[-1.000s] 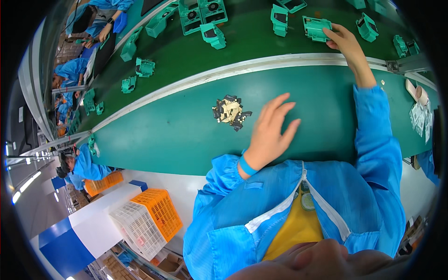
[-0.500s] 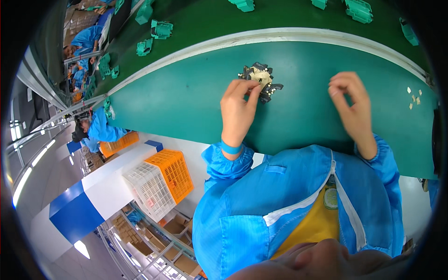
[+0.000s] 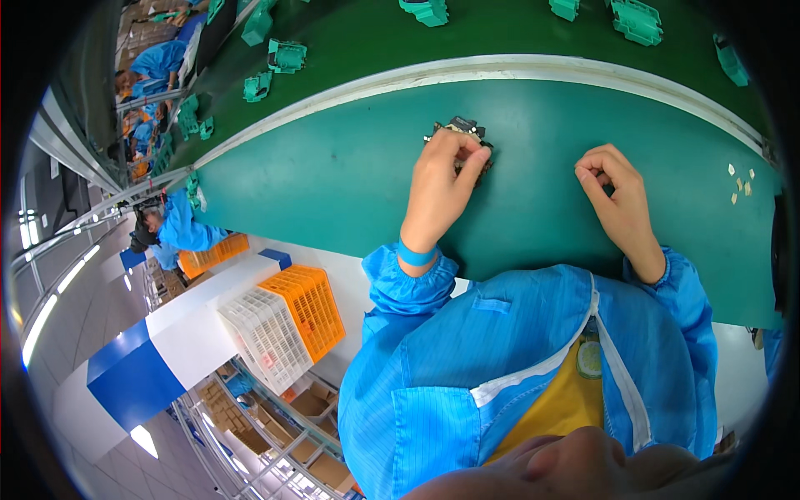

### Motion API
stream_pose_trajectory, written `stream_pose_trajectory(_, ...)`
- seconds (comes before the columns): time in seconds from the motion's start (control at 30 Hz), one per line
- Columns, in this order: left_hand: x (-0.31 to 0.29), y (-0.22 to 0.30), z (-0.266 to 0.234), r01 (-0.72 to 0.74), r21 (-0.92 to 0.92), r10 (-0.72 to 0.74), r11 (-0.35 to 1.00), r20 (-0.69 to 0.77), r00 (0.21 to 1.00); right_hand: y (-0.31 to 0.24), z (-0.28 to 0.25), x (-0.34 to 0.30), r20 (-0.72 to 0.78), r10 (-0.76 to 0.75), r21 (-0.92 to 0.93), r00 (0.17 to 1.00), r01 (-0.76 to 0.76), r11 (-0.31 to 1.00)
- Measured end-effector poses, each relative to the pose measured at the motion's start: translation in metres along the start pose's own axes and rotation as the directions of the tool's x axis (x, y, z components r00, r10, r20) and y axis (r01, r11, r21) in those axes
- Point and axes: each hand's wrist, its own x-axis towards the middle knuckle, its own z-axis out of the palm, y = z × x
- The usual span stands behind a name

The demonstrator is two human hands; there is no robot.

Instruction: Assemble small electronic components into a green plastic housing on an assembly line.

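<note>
A small heap of black and cream-coloured pieces (image 3: 463, 125) lies on the green work surface, mostly covered by my left hand (image 3: 442, 185). That hand is closed over the heap, thumb and forefinger pinched near its right side; whatever is between the fingertips is too small or hidden to name. Off to the right, my right hand (image 3: 618, 196) hovers above the surface with its fingers curled and the thumb tip against them. I cannot make out anything in its pinch. Beyond it, several tiny cream pieces (image 3: 738, 185) are scattered near the right end.
A pale rail (image 3: 500, 68) divides the green work surface (image 3: 317, 183) from a darker green belt bearing several teal plastic housings (image 3: 287, 57). To the left below stand an orange crate (image 3: 312, 312) and a white crate (image 3: 265, 333). Co-workers in blue (image 3: 187, 225) sit farther left.
My left hand has shifted right and now covers more of the heap. The fingers of my right hand have drawn closer together, and that hand sits slightly farther left.
</note>
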Motion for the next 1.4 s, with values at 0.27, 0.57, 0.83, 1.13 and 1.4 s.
stream_pose_trajectory(0.27,0.002,0.038,0.021,0.122,-0.264,-0.103,0.957,0.085,0.991,-0.013,-0.005,0.003,0.043,0.116,0.278,0.992,-0.123,0.953)
stream_pose_trajectory(0.57,0.020,0.080,0.099,-0.290,-0.477,0.269,0.830,-0.113,0.956,-0.005,-0.035,0.005,0.266,0.441,0.666,0.857,-0.494,0.559)
stream_pose_trajectory(0.83,0.019,0.072,0.108,-0.217,-0.656,0.161,0.723,-0.145,0.976,0.001,-0.038,-0.002,0.143,0.350,0.643,0.926,-0.356,0.678)
stream_pose_trajectory(1.13,0.019,0.067,0.105,-0.139,-0.616,0.151,0.776,-0.032,0.988,0.006,-0.040,-0.003,0.079,0.247,0.511,0.966,-0.252,0.822)
stream_pose_trajectory(1.4,0.019,0.067,0.110,-0.036,-0.734,0.064,0.678,0.010,0.998,-0.007,-0.040,-0.007,0.047,0.249,0.453,0.967,-0.243,0.858)
